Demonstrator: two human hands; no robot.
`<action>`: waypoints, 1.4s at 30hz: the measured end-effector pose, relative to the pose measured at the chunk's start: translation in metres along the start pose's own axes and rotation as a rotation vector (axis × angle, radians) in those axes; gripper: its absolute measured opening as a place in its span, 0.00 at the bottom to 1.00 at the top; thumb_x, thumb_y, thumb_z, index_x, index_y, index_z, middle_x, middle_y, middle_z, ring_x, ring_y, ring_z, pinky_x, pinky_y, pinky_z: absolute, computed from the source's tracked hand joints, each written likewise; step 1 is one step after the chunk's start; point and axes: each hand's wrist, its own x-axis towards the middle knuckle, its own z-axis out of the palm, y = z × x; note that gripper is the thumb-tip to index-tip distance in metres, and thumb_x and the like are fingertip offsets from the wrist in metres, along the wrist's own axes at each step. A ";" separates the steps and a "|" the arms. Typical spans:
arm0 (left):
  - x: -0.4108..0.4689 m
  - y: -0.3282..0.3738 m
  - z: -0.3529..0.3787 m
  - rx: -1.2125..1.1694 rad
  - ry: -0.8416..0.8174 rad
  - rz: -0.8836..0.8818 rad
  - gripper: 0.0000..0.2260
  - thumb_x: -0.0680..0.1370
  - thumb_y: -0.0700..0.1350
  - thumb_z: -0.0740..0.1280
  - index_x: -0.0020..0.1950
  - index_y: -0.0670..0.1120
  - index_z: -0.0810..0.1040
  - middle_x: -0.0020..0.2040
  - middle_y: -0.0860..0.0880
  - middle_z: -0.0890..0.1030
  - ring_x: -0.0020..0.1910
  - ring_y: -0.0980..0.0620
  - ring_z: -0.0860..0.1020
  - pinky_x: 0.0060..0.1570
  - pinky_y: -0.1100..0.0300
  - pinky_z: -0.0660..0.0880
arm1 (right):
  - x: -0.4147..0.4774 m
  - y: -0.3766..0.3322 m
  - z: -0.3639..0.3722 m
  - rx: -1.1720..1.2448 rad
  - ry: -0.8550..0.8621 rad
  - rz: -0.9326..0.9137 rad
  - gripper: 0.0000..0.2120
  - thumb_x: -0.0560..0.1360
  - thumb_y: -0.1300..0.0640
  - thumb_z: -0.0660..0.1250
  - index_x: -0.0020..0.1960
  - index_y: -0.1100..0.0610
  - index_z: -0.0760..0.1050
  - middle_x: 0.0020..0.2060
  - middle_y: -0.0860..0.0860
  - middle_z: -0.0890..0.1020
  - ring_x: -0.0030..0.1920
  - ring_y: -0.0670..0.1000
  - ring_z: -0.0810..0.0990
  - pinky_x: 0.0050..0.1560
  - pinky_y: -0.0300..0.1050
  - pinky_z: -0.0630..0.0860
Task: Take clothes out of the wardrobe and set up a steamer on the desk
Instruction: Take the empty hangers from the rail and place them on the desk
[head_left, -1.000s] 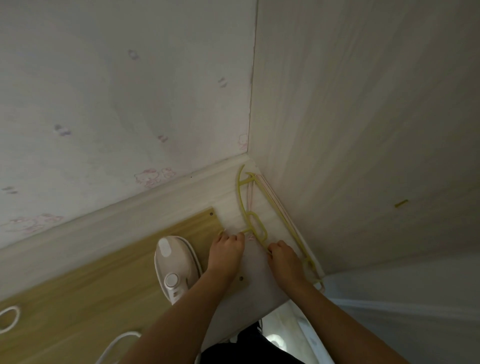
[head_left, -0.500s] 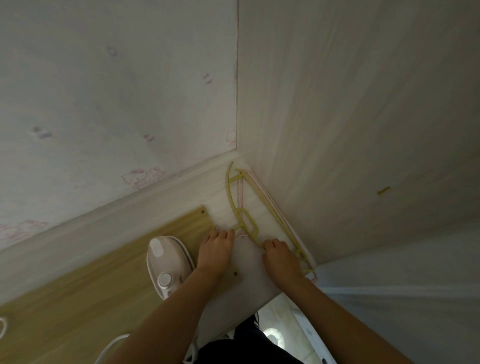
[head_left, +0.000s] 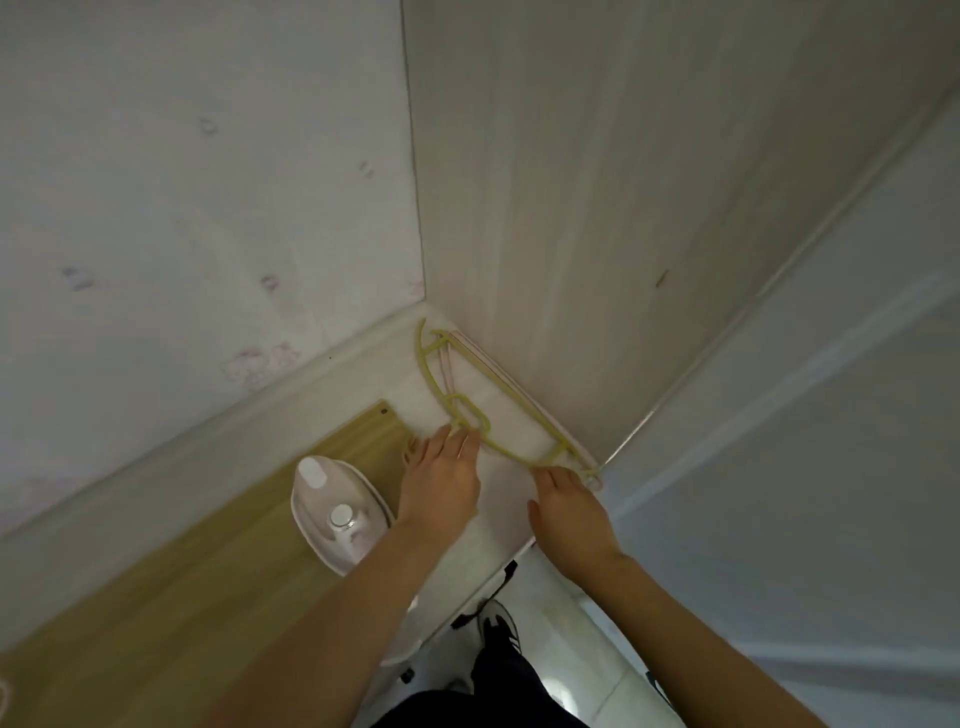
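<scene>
Left grip (head_left: 441, 483): released, fingers flat, tips at the yellow hanger (head_left: 470, 415) loop. It's pinning the white cloth (head_left: 501, 499) smooth, I'd say.
Right grip (head_left: 566, 512): tips at the hanger's near end; pinching or only touching, I cannot tell.
Hangers: yellow lies over the pink hanger (head_left: 488, 364), both tucked along the side panel (head_left: 571, 208), likely to free space.
Steamer (head_left: 337, 512): parked on the bench (head_left: 156, 571), just beside the left wrist, within reach.

Head-worn view, steeply down onto desk (head_left: 156, 597)
</scene>
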 end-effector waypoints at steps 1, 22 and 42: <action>-0.004 0.006 -0.003 -0.017 0.022 0.034 0.25 0.63 0.40 0.76 0.60 0.42 0.80 0.55 0.45 0.83 0.56 0.44 0.80 0.52 0.50 0.78 | -0.011 0.000 -0.003 -0.003 0.025 0.013 0.17 0.73 0.62 0.67 0.61 0.63 0.74 0.54 0.59 0.79 0.57 0.59 0.77 0.52 0.50 0.77; -0.110 0.179 -0.028 -0.435 0.271 0.369 0.14 0.78 0.43 0.59 0.57 0.40 0.81 0.47 0.46 0.83 0.50 0.46 0.79 0.50 0.52 0.78 | -0.225 0.057 -0.069 0.109 0.352 0.280 0.15 0.77 0.57 0.64 0.62 0.60 0.75 0.58 0.54 0.78 0.60 0.55 0.76 0.51 0.49 0.78; -0.208 0.374 -0.088 -0.527 0.477 0.293 0.10 0.80 0.41 0.62 0.60 0.43 0.79 0.50 0.49 0.81 0.52 0.52 0.77 0.52 0.56 0.75 | -0.396 0.155 -0.177 0.271 0.557 0.149 0.17 0.80 0.57 0.61 0.67 0.59 0.69 0.63 0.53 0.74 0.62 0.53 0.74 0.58 0.41 0.69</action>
